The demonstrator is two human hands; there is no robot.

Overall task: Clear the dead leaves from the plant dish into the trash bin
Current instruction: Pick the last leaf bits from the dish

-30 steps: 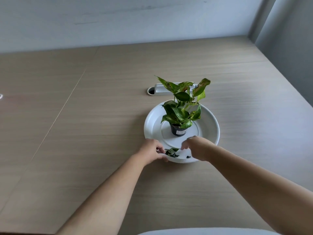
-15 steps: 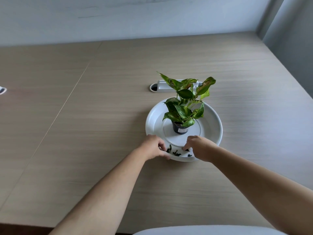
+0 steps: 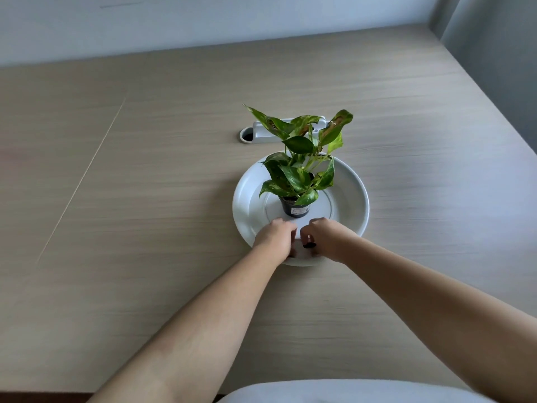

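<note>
- Nearest the viewer: a pale grey rounded surface (image 3: 348, 392) fills the bottom edge of the view; what it is cannot be told.
- Two bare forearms reach forward over the light wood-grain table (image 3: 145, 199) and meet at the near rim of the round white plastic plant dish (image 3: 356, 205).
- Left hand (image 3: 276, 237): knuckles up and fingers curled downward over the dish's near rim; whether they grip anything cannot be told, as the fingertips are hidden.
- Right hand (image 3: 327, 238): fingers bent and drawn narrowly together just beside the left hand; a small dark dead-leaf fragment (image 3: 309, 245) shows at its fingertips, low in the near part of the dish.
- Centre of the dish: a small black plastic pot (image 3: 296, 206) with a pale label, standing upright, holds a green variegated leafy plant (image 3: 299, 158), some upper leaves browned.
- Beyond the dish: a white cable-port fitting (image 3: 261, 132) set in the table.
- Farthest: a pale wall (image 3: 203, 21).
</note>
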